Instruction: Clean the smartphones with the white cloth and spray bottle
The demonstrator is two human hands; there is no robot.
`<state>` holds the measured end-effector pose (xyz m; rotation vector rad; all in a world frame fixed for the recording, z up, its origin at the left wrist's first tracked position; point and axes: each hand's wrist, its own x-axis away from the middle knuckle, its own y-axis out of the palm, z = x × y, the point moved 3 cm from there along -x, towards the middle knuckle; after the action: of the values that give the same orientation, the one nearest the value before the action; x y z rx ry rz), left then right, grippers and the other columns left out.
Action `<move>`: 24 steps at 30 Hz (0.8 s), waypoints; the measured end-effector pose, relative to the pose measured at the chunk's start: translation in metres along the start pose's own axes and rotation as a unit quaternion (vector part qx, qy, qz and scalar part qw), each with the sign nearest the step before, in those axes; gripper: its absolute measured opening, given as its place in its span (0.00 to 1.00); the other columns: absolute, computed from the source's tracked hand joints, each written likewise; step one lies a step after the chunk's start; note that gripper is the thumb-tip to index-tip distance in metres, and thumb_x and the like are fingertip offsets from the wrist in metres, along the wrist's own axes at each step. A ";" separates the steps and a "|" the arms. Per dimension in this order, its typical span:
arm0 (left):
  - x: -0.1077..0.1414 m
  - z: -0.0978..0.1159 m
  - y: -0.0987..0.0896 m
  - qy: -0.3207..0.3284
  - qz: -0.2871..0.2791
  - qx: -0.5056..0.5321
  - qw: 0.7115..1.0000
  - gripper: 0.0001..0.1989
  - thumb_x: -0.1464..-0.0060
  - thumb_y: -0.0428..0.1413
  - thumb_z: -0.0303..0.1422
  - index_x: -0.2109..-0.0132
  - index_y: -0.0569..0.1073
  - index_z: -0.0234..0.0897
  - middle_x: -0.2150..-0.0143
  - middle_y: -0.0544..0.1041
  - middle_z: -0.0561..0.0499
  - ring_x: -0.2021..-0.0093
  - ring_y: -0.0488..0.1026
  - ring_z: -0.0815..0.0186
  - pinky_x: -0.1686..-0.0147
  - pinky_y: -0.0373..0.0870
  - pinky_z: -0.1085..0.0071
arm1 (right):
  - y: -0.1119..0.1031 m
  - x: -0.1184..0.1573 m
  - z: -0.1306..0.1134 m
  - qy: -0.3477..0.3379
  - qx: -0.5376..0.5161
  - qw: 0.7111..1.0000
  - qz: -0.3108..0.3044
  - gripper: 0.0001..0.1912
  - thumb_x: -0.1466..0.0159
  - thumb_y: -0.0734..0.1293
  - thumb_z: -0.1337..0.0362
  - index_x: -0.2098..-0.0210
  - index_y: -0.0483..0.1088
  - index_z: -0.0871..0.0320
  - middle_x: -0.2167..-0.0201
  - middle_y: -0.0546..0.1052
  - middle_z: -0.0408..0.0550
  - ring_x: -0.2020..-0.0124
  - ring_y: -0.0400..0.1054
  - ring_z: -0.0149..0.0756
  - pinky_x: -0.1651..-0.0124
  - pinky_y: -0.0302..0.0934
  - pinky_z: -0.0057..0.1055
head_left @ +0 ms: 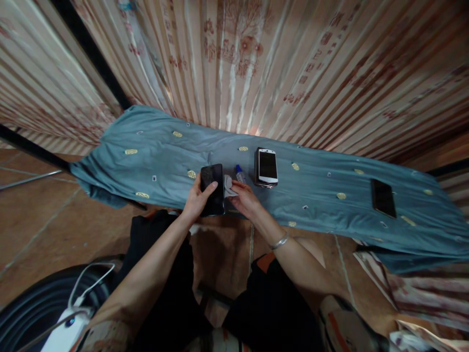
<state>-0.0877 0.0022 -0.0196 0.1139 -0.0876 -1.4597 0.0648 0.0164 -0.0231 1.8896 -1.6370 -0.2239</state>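
Note:
My left hand (197, 199) grips a black smartphone (212, 191) by its left side, the thumb lying across the dark screen. Pinched in my right hand (245, 197) is a small pale cloth (229, 186), close against the phone's right edge. Just beyond the right fingers lies a small clear bottle with a blue cap (239, 171). To the right of it rests a stack of phones, topped by a white smartphone (267, 165). Farther right, a dark phone (383, 198) lies by itself.
A teal patterned cloth (164, 161) covers the long narrow surface in front of me. Pleated curtains (227, 63) hang behind it. At lower left are a white power strip (68, 328) with cables and a coil of black hose (32, 298) on the floor.

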 end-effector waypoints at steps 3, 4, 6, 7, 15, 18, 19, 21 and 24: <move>0.003 0.005 0.005 0.004 -0.003 0.005 1.000 0.32 0.58 0.72 0.39 0.45 0.75 0.37 0.46 0.80 0.46 0.42 0.74 0.56 0.39 0.65 0.66 | 0.003 0.004 -0.003 -0.010 0.017 1.000 0.009 0.07 0.48 0.77 0.67 0.69 0.79 0.56 0.72 0.83 0.45 0.68 0.77 0.36 0.65 0.72 0.30; 0.005 0.007 0.007 -0.004 -0.004 0.009 1.000 0.33 0.60 0.73 0.37 0.46 0.75 0.37 0.47 0.80 0.46 0.42 0.73 0.55 0.38 0.64 0.66 | 0.004 0.005 -0.004 -0.016 0.026 0.999 0.009 0.08 0.49 0.77 0.66 0.69 0.80 0.56 0.71 0.84 0.46 0.67 0.77 0.37 0.64 0.72 0.30; 0.008 0.011 0.011 -0.032 0.003 0.033 0.999 0.33 0.62 0.73 0.36 0.47 0.76 0.36 0.48 0.81 0.46 0.42 0.74 0.54 0.38 0.64 0.66 | 0.006 0.006 -0.006 -0.032 0.052 0.998 0.003 0.09 0.49 0.78 0.62 0.68 0.80 0.56 0.69 0.84 0.47 0.65 0.78 0.38 0.60 0.73 0.33; 0.009 0.012 0.013 -0.046 0.005 0.047 0.998 0.32 0.62 0.73 0.36 0.48 0.76 0.36 0.49 0.81 0.46 0.41 0.73 0.54 0.38 0.63 0.65 | 0.007 0.007 -0.006 -0.043 0.068 0.997 -0.004 0.11 0.49 0.78 0.60 0.68 0.80 0.56 0.68 0.84 0.47 0.64 0.78 0.39 0.58 0.73 0.34; 0.013 0.002 0.017 -0.175 -0.001 0.167 0.970 0.23 0.54 0.68 0.41 0.53 0.78 0.36 0.65 0.82 0.52 0.55 0.81 0.59 0.47 0.74 0.67 | 0.020 0.021 -0.007 -0.207 0.312 0.925 -0.065 0.15 0.37 0.68 0.62 0.52 0.80 0.52 0.51 0.83 0.45 0.46 0.76 0.42 0.37 0.65 0.43; 0.016 0.007 0.021 -0.210 -0.002 0.204 0.956 0.18 0.46 0.63 0.44 0.57 0.79 0.33 0.64 0.84 0.47 0.53 0.81 0.57 0.46 0.75 0.66 | 0.025 0.031 -0.004 -0.281 0.441 0.849 -0.069 0.21 0.34 0.63 0.66 0.43 0.75 0.55 0.42 0.78 0.50 0.39 0.71 0.42 0.32 0.62 0.43; 0.018 0.010 0.022 -0.227 0.001 0.214 0.950 0.18 0.42 0.59 0.44 0.55 0.80 0.32 0.62 0.84 0.46 0.51 0.81 0.56 0.45 0.75 0.65 | 0.027 0.035 -0.003 -0.299 0.475 0.824 -0.073 0.23 0.33 0.62 0.66 0.40 0.73 0.57 0.40 0.77 0.53 0.37 0.69 0.42 0.31 0.60 0.43; 0.022 0.018 0.026 -0.261 0.011 0.231 0.937 0.20 0.35 0.52 0.43 0.49 0.79 0.32 0.57 0.85 0.44 0.47 0.80 0.55 0.43 0.74 0.64 | 0.030 0.040 0.001 -0.328 0.528 0.779 -0.085 0.25 0.30 0.59 0.66 0.36 0.69 0.59 0.36 0.73 0.55 0.34 0.66 0.42 0.29 0.57 0.45; 0.026 0.028 0.029 -0.285 0.031 0.243 0.927 0.24 0.30 0.44 0.43 0.41 0.76 0.34 0.53 0.84 0.44 0.44 0.79 0.55 0.42 0.74 0.64 | 0.033 0.044 0.005 -0.352 0.577 0.730 -0.101 0.28 0.29 0.55 0.68 0.31 0.61 0.60 0.31 0.67 0.56 0.30 0.60 0.43 0.27 0.53 0.48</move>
<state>-0.0594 -0.0213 0.0121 0.0845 -0.9239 -1.3437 0.0444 -0.0275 0.0028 3.2194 -2.3624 0.0563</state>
